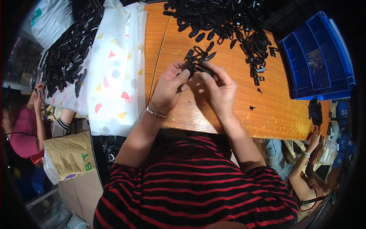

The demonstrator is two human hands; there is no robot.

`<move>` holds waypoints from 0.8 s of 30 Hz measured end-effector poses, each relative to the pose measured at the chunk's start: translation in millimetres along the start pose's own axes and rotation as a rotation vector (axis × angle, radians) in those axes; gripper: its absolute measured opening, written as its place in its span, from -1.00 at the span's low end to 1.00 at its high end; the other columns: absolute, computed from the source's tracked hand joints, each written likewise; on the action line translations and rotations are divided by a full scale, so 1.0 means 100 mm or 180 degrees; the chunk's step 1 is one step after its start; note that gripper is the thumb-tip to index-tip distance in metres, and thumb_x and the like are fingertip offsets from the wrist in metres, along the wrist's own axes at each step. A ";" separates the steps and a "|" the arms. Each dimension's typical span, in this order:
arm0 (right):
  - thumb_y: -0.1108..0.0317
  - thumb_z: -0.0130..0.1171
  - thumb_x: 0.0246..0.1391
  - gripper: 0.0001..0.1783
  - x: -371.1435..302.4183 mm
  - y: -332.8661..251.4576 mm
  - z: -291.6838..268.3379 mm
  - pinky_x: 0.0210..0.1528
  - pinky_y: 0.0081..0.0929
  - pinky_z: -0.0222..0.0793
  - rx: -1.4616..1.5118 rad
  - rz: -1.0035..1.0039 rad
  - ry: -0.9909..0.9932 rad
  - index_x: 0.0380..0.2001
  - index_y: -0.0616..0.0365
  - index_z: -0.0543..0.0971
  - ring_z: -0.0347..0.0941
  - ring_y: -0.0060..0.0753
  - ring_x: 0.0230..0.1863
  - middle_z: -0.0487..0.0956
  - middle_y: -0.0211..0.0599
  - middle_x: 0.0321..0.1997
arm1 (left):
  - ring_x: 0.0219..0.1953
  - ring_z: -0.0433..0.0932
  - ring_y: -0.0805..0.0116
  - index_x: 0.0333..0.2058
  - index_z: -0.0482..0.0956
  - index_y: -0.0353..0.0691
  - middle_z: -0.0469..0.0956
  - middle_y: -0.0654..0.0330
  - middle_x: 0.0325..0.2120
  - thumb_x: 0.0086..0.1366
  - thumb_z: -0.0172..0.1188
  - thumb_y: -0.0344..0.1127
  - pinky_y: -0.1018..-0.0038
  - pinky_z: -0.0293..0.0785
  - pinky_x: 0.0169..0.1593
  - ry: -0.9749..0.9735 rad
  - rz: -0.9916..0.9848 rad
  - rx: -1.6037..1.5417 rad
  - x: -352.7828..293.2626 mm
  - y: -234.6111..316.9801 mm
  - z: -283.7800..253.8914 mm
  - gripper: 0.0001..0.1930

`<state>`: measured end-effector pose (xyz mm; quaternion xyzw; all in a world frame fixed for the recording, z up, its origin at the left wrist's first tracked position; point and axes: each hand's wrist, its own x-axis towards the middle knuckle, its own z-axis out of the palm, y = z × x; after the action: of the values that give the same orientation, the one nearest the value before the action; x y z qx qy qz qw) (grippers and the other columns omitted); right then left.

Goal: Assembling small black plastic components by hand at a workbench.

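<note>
Above the wooden table (183,108), my left hand (170,82) pinches a small black plastic part (189,70) between thumb and fingers. Close by on its right, my right hand (220,87) has thumb and fingers closed on another dark, narrow black part (204,69); its exact kind is too small to tell. The two parts are almost together, and I cannot tell whether they touch. Just beyond my fingers lies a little cluster of black plastic parts (199,54), some like frames, some like oval covers.
A large heap of black parts (228,17) covers the table's far side, trailing down the right. A blue plastic crate (318,57) stands at the right. Patterned white sheeting (114,76) lies left, beside another black heap (66,57). People (24,131) work at both sides.
</note>
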<state>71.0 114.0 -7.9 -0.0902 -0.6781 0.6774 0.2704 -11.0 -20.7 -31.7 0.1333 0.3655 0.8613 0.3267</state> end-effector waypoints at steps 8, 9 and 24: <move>0.54 0.27 0.04 -0.69 -0.05 -0.12 0.00 -0.32 -0.76 0.35 -0.0832 -0.0154 -0.0264 -0.09 0.28 0.58 0.39 -0.71 -0.33 0.48 -0.42 -0.31 | -0.36 0.40 0.68 0.03 0.43 -0.29 0.56 0.30 -0.23 0.30 0.14 -0.45 0.73 0.30 -0.36 0.0063 -0.0008 0.0387 -0.06 0.02 0.00 -0.68; 0.54 0.28 0.03 -0.68 -0.05 -0.14 0.00 -0.32 -0.76 0.35 -0.0814 -0.0163 -0.0210 -0.09 0.28 0.58 0.38 -0.70 -0.34 0.47 -0.42 -0.30 | -0.38 0.40 0.68 0.01 0.44 -0.31 0.56 0.30 -0.24 0.30 0.15 -0.45 0.73 0.31 -0.36 0.0117 0.0013 0.0529 -0.07 0.02 0.01 -0.70; 0.55 0.30 -0.01 -0.72 -0.07 -0.09 -0.02 -0.41 -0.72 0.38 -0.1194 -0.0442 -0.0373 -0.16 0.27 0.61 0.41 -0.66 -0.40 0.49 -0.38 -0.37 | -0.48 0.35 0.69 -0.05 0.48 -0.28 0.55 0.36 -0.37 0.29 0.16 -0.45 0.74 0.29 -0.41 0.0173 0.0376 0.1368 -0.13 0.02 0.07 -0.75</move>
<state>80.0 111.8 -1.0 -0.0525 -0.8115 0.5231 0.2551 1.1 -26.1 -25.3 0.1978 0.5409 0.7845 0.2298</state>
